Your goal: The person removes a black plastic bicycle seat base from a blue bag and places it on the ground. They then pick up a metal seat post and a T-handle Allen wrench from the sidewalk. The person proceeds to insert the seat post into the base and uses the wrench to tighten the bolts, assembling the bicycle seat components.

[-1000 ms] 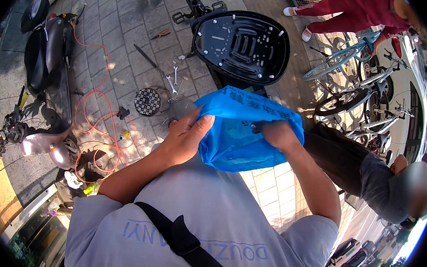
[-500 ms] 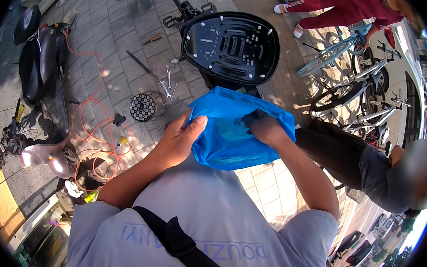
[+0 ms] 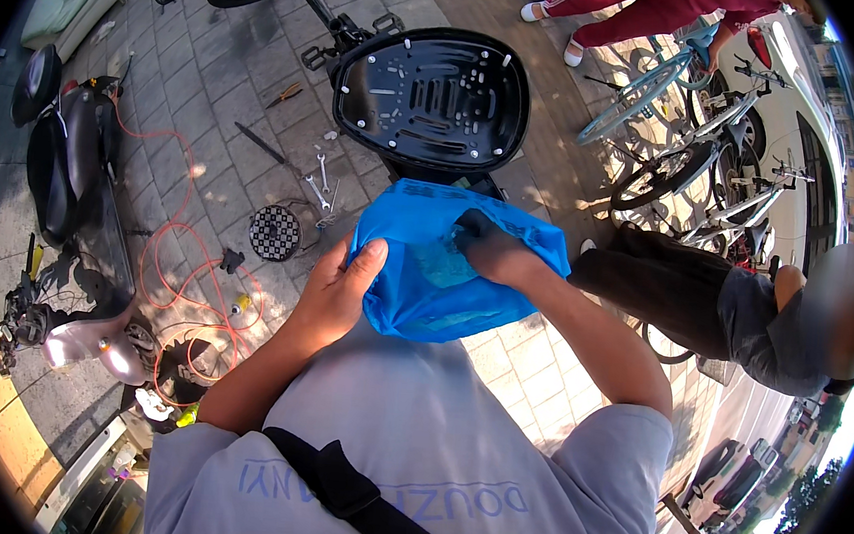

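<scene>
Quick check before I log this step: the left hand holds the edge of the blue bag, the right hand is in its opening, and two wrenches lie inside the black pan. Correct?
Not quite: the head view shows the two wrenches lying on the paving, not inside the black pan. The left hand does hold the edge of the blue bag, with the right hand in its opening.

Left: grey-brown scooter (image 3: 83, 145) with black seat on grey stone paving (image 3: 186, 72), pale green padded sofa (image 3: 77, 0) at upper left, thin orange hose (image 3: 189, 184) looped loosely between the scooter and a round object with black-and-white checked top (image 3: 275, 233). Right: teal bicycle (image 3: 686, 61) beside a person in dark red clothing (image 3: 632, 14), silver-framed bicycles (image 3: 743, 197) next to a white car (image 3: 798, 90), second person in dark grey top (image 3: 758, 325) lower down.
</scene>
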